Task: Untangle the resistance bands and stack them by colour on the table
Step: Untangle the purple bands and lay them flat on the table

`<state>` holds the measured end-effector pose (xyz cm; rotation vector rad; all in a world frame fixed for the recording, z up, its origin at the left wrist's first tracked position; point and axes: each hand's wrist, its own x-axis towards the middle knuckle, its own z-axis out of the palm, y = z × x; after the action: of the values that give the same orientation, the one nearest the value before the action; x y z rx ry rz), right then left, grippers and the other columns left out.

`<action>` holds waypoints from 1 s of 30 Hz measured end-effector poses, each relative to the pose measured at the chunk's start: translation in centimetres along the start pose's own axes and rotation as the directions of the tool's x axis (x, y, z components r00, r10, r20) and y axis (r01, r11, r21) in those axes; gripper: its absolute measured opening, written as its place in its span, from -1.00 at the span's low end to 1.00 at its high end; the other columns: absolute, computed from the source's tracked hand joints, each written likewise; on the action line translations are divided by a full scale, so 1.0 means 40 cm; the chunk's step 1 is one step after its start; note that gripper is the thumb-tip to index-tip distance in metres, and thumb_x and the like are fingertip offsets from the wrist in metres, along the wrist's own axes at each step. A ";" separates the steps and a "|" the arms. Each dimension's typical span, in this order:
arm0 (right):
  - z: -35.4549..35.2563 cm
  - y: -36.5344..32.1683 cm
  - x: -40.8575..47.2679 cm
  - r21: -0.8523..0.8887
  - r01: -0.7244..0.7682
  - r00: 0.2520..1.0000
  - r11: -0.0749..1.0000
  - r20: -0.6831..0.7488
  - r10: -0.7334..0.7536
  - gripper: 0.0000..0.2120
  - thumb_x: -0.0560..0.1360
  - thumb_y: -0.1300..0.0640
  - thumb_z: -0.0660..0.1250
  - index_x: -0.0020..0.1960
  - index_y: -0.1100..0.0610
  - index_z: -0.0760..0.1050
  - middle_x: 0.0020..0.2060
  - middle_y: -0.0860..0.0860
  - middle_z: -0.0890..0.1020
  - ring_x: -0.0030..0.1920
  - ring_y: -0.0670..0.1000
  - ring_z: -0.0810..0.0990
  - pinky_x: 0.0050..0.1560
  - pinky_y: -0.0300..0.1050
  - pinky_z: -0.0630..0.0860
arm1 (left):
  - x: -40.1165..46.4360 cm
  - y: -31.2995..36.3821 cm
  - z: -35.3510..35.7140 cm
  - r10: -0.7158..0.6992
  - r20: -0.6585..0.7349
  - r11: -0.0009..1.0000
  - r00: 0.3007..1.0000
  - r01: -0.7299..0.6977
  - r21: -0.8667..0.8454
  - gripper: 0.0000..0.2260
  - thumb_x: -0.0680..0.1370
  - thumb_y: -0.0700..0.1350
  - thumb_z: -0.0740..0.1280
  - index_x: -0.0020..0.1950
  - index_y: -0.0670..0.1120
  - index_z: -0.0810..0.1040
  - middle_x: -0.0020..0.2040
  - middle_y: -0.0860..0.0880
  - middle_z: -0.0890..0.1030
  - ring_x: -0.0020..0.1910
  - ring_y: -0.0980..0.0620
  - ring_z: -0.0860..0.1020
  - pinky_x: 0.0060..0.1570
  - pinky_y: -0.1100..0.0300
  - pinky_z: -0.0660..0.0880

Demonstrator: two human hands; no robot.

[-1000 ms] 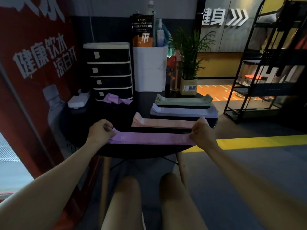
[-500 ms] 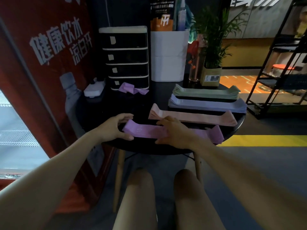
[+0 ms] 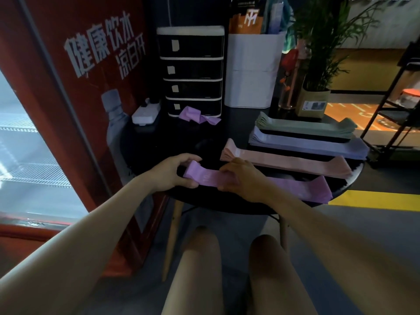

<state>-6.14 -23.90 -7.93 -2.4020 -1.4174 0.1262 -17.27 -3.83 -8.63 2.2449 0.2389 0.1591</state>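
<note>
Purple band (image 3: 295,189) flat, long axis left-right, left hand (image 3: 172,173) pinching its end, right hand (image 3: 241,178) pressing mid-band

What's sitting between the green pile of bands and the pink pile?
The lavender-blue stack lies between the green stack and the pink stack, seen in the head view.

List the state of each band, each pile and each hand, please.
purple band: flat at the table edge
left hand: pinches its left end
right hand: presses on its middle
pink pile: stacked
lilac pile: stacked
green pile: stacked
crumpled purple band: tangled, by the drawers
</note>
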 end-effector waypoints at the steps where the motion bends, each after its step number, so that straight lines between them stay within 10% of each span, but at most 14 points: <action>1: 0.000 -0.001 0.000 -0.001 -0.002 1.000 1.000 0.006 0.002 -0.48 0.44 -0.09 0.37 0.35 0.05 0.38 0.35 0.02 0.35 0.33 0.11 0.32 0.33 0.02 0.31 | -0.001 0.002 -0.001 0.000 0.004 1.000 1.000 0.000 -0.008 -0.40 0.34 -0.20 0.53 0.30 0.07 0.40 0.25 0.06 0.48 0.27 0.15 0.40 0.27 0.29 0.29; 30: 0.027 -0.080 0.103 0.140 0.060 0.998 0.988 0.012 -0.063 -0.52 0.42 0.00 0.41 0.27 0.15 0.43 0.17 0.08 0.51 0.09 0.01 0.49 0.08 -0.18 0.40 | -0.062 -0.001 -0.010 0.012 -0.165 0.995 0.986 -0.029 -0.099 -0.56 0.51 -0.37 0.30 0.36 -0.10 0.41 0.23 0.07 0.49 0.24 0.14 0.47 0.18 0.33 0.40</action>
<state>-7.01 -18.69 -7.44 -2.2468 -1.4386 0.2230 -19.78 -4.06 -8.51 2.1359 0.2900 0.3605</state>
